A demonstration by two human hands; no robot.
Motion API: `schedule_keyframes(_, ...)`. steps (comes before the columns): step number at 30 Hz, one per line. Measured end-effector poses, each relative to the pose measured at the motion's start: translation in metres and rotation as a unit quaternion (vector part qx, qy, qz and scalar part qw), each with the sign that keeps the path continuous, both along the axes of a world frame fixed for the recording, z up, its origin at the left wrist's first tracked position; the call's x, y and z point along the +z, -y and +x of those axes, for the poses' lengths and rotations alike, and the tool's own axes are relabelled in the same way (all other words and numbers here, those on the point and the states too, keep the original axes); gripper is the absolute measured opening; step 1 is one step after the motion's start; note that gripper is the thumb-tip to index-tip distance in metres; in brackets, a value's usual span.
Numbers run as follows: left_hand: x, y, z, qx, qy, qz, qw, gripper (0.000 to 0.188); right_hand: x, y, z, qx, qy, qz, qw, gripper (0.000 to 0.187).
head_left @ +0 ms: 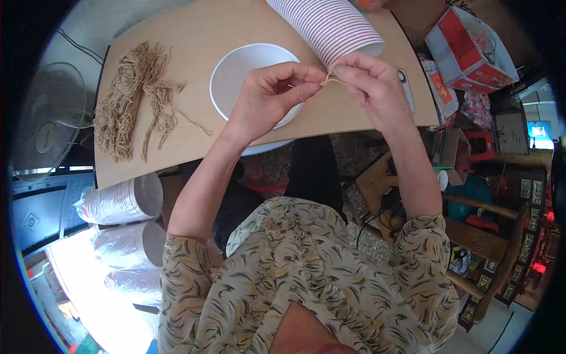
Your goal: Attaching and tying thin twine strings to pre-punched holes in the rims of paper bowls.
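Observation:
A short, thin tan string [335,80] is pinched between my two hands above the table's near side. My left hand [270,97] holds one part between thumb and forefinger. My right hand [375,88] pinches the string just beside it, fingers curled. Below my left hand is a large white bowl [230,76], partly covered by that hand; what lies inside it, if anything, is hidden. On the left of the table lies a tangled heap of tan strings [127,100], with loose strands trailing toward the bowl.
A long stack of white paper tubs [327,26] lies on its side at the back. A phone [407,88] rests by the table's right edge. Wrapped tub stacks [121,200] stand lower left, near a fan [53,124]. A red-and-white carton [471,56] is at right.

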State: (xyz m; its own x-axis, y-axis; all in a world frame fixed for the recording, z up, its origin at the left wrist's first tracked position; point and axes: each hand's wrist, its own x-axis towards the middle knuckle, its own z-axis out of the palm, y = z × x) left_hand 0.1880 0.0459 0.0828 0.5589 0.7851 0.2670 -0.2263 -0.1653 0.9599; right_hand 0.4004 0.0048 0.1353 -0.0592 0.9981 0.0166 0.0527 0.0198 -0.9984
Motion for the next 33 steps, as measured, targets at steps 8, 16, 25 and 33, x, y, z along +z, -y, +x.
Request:
schedule_keyframes(8,0.005,0.010,0.008,0.082,0.044,0.071,0.993,0.027,0.000,0.002,-0.007,0.008,-0.069,-0.061,0.996,0.015)
schedule_keyframes(16,0.001,0.011,0.006,0.111,-0.008,0.137,0.984,0.020,-0.003,-0.001,-0.011,0.004,0.000,-0.051,0.999,0.014)
schedule_keyframes(25,0.000,-0.005,-0.005,0.011,-0.010,-0.023,1.000,0.015,-0.001,-0.005,0.000,0.015,-0.036,-0.092,0.995,0.019)
schedule_keyframes(33,0.001,-0.010,-0.006,-0.034,-0.018,-0.082,0.996,0.018,-0.006,-0.004,0.007,0.042,0.085,0.029,0.995,0.023)
